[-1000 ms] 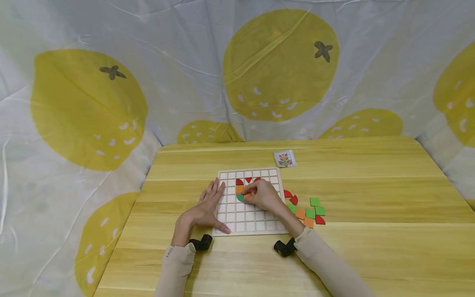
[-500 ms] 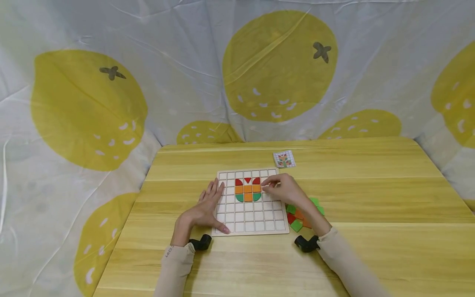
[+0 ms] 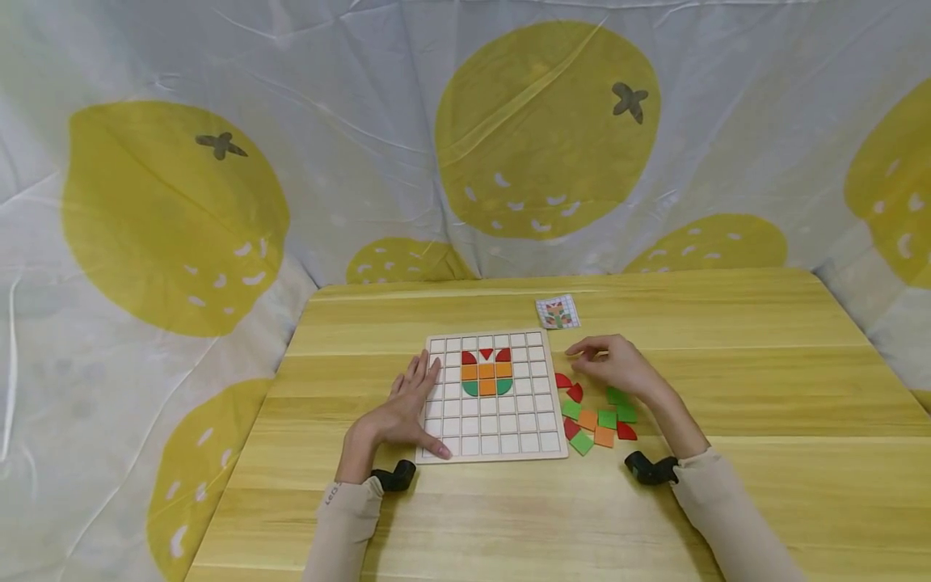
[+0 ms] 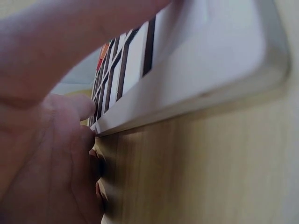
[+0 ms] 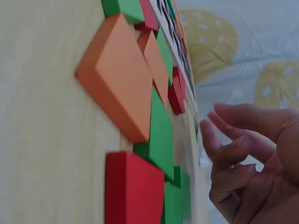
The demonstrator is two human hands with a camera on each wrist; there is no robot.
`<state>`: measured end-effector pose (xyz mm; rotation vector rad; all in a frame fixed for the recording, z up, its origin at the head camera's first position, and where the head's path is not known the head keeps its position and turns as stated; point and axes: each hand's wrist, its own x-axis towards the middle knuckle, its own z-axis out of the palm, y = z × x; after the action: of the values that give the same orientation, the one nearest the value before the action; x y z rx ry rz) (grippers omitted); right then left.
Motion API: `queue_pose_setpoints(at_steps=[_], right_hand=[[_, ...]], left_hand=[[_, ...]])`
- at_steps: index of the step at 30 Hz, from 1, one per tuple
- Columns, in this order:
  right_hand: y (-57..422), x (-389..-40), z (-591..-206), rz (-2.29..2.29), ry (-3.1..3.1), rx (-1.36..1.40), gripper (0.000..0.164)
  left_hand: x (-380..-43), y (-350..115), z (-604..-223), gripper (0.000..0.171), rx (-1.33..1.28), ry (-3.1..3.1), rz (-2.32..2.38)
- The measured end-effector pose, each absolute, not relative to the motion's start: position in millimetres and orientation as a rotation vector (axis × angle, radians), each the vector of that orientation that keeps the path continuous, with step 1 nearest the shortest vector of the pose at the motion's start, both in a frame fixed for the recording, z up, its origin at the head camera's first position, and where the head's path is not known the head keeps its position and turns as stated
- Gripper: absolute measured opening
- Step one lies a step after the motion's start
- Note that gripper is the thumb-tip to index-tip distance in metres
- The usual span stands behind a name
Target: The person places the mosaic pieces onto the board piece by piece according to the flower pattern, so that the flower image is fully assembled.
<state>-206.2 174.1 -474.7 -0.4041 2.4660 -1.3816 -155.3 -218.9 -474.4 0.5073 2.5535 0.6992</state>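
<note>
My left hand (image 3: 398,406) rests along the left edge of a wooden grid board (image 3: 452,423), thumb on its near left corner. In the left wrist view the thumb lies over the board's frame. Set into the grid are red pieces (image 3: 503,355) at the top, orange squares (image 3: 486,371) in the middle and green quarter-rounds (image 3: 504,386) at the bottom corners. My right hand (image 3: 618,364) hovers right of the board, above loose pieces, holding nothing. In the right wrist view its fingers are loosely bent, with the loose orange square (image 5: 124,79) and red piece (image 5: 135,186) beside it.
Loose green squares (image 3: 581,442), orange squares (image 3: 604,436) and red quarter-rounds (image 3: 626,432) lie right of the board, some overlapping. A small pattern card (image 3: 558,311) lies behind the board's far right corner. A lemon-print cloth (image 3: 364,162) hangs behind the table (image 3: 727,364).
My right hand has moved off the board to the right, uncovering the orange and green pieces in the grid and the loose pile. My left hand has stayed in place.
</note>
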Motion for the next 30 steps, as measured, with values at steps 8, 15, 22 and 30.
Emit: queue_pose_setpoints(at_steps=[8, 15, 22, 30], right_hand=[[206, -211, -473, -1.327, 2.304, -0.54, 0.031], [247, -215, -482, -1.301, 2.142, -0.671, 0.04], [253, -217, -488, -1.302, 2.104, -0.7, 0.038], [237, -219, -489, -1.311, 2.261, -0.582, 0.028]], left_hand=[[-155, -220, -475, 0.152, 0.492, 2.564, 0.694], [-155, -217, -475, 0.151, 0.462, 2.573, 0.683], [-156, -214, -474, 0.149, 0.455, 2.573, 0.693], [-157, -216, -473, 0.148, 0.448, 2.553, 0.714]])
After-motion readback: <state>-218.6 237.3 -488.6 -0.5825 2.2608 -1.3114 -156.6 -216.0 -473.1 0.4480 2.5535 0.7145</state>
